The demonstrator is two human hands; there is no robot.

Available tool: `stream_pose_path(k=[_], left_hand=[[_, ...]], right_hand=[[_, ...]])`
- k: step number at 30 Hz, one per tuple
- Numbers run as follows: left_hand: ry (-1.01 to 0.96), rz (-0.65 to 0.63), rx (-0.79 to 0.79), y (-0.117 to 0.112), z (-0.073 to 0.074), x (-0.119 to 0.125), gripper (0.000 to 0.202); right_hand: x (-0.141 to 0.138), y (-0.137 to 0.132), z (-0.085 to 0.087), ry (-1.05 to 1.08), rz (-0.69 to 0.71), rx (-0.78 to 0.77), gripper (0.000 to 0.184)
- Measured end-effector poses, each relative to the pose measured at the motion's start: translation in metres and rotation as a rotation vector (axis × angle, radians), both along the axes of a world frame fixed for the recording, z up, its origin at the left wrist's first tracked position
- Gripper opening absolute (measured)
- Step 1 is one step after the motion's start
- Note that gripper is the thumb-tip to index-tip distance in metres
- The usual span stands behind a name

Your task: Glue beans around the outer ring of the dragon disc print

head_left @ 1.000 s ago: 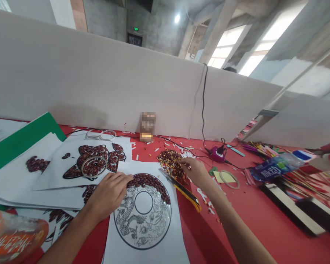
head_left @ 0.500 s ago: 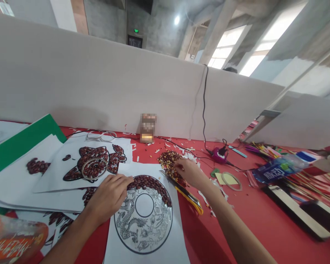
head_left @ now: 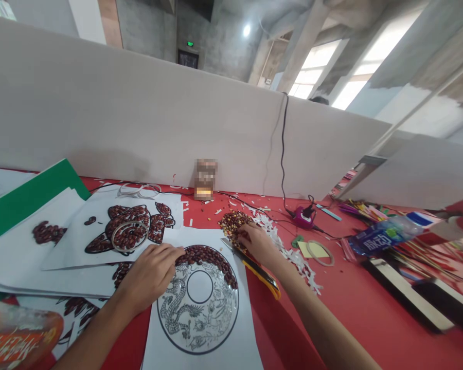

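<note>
Red beans [head_left: 213, 256] rim the dragon print [head_left: 198, 329] under the left hand's [head_left: 150, 275] flat fingertips; the right hand [head_left: 256, 244] has slid onto the bean pile [head_left: 230, 221], grasp hidden.

Red table [head_left: 351, 318]: dragon sheet [head_left: 200, 349] at near edge, bean pile [head_left: 231, 222] just beyond, knife [head_left: 260, 270] along sheet's right edge, paper scraps [head_left: 293, 257], tape ring [head_left: 320, 253], bottle [head_left: 386, 234] right, green card [head_left: 31, 195] left.

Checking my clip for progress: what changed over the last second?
The right hand slid left across the heap of brown and yellow seeds; any grasp is hidden. The left hand stayed on the dark red beans rimming the white dragon-print sheet.
</note>
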State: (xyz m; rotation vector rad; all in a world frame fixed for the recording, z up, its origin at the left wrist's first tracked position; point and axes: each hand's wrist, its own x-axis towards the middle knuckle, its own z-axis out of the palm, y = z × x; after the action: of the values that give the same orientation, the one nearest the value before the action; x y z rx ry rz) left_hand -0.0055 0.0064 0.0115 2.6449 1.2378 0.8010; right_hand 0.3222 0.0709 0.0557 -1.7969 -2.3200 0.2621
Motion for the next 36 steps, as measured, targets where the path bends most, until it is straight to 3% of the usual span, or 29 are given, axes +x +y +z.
stream_pose_path(k=[11,14,16,18,20,22,24,27,29,32,34,36], left_hand=[[-0.002,0.011,0.004,0.000,-0.001,0.000,0.043],[-0.091,0.002,-0.020,0.000,0.003,0.000,0.040],[-0.249,0.020,-0.100,-0.002,0.009,0.004,0.036],[-0.523,0.077,-0.290,-0.006,0.015,0.014,0.031],[-0.930,0.151,-0.609,-0.010,0.020,0.030,0.031],[-1.338,0.092,-0.988,-0.014,0.022,0.045,0.037],[-1.602,0.052,-1.275,-0.017,0.020,0.055,0.038],[-1.859,0.158,-1.435,-0.019,0.020,0.059,0.028],[-1.985,0.281,-1.458,-0.018,0.024,0.057,0.027],[-2.142,0.378,-1.498,-0.018,0.033,0.054,0.033],[-2.233,0.336,-1.516,-0.018,0.036,0.052,0.037],[-2.292,0.255,-1.508,-0.019,0.035,0.050,0.042]], right_hand=[[-0.005,0.024,0.010,0.010,-0.039,-0.138,0.017],[0.000,0.028,0.018,0.074,-0.051,-0.174,0.015],[-0.001,0.025,0.026,0.135,-0.062,-0.182,0.012],[-0.012,0.012,0.033,0.205,-0.057,-0.176,0.012],[-0.035,-0.009,0.038,0.313,-0.012,-0.175,0.014],[-0.066,-0.035,0.041,0.571,0.106,-0.203,0.013],[-0.096,-0.057,0.043,0.670,0.197,-0.234,0.016],[-0.115,-0.070,0.046,0.640,0.293,-0.213,0.025],[-0.098,-0.061,0.048,0.600,0.245,-0.123,0.022],[-0.039,-0.031,0.046,0.447,0.027,0.012,0.024],[0.006,-0.008,0.042,0.206,-0.126,-0.002,0.028],[0.040,0.010,0.035,0.125,-0.154,-0.029,0.025]])
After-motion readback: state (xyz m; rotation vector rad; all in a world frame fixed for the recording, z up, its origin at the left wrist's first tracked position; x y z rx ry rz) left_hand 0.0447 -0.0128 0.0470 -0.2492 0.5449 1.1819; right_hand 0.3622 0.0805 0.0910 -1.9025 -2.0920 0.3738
